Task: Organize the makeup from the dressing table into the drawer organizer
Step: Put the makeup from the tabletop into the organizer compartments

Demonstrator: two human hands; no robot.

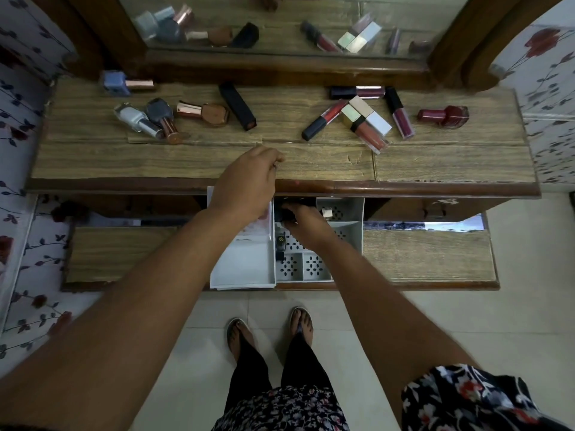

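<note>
White perforated plastic drawer organizer [314, 265], sitting in the open wooden drawer [429, 259] at the centre of the frame, holds only a little so far, so I judge the task to be in its early part. One small black compact-like item [281, 238] lies in its left channel, a small pale cap-like piece [326, 212] sits in an upper right compartment, and the two lower cells look bare. Beside it, a plain white tray [245, 265] shows something pinkish under the left hand [245, 185], too hidden to name.

Most makeup still lies on the wood-grain table [451, 163]: nail polish bottles [146, 118] at upper left, a black lipstick tube [238, 105] near the middle, lip gloss tubes [357, 119] and a dark red polish bottle [443, 116] at upper right.

The right hand [306, 220] curls round a dark object [284, 213] at the organizer's upper edge. The left hand's fingers bend over the table's front edge; whether they hold anything I cannot tell.
</note>
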